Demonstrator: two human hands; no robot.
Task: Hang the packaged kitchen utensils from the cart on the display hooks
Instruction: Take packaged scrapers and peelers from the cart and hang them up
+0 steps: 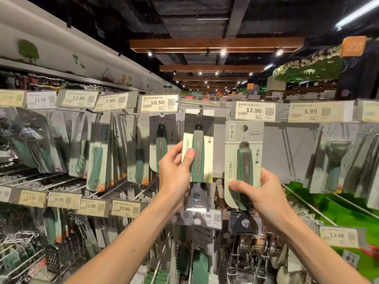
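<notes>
Two packs in play, one per grip. Left grip [174, 167] is pinching the left pack [198, 152] by its left edge, thumb lying on the front, fingers curling behind. The card top is sitting up at the hook [200, 112], between the 10.50 tag [158, 103] and the 12.90 tag [254, 110]; cannot tell whether the hole is threaded on. Right grip [266, 193] is clasping the right pack [243, 160] at its lower part, thumb pressing across the green handle. This pack is being held lower, just beside the first, its round hole showing below the 12.90 tag. One blade is sticking out under each card.
</notes>
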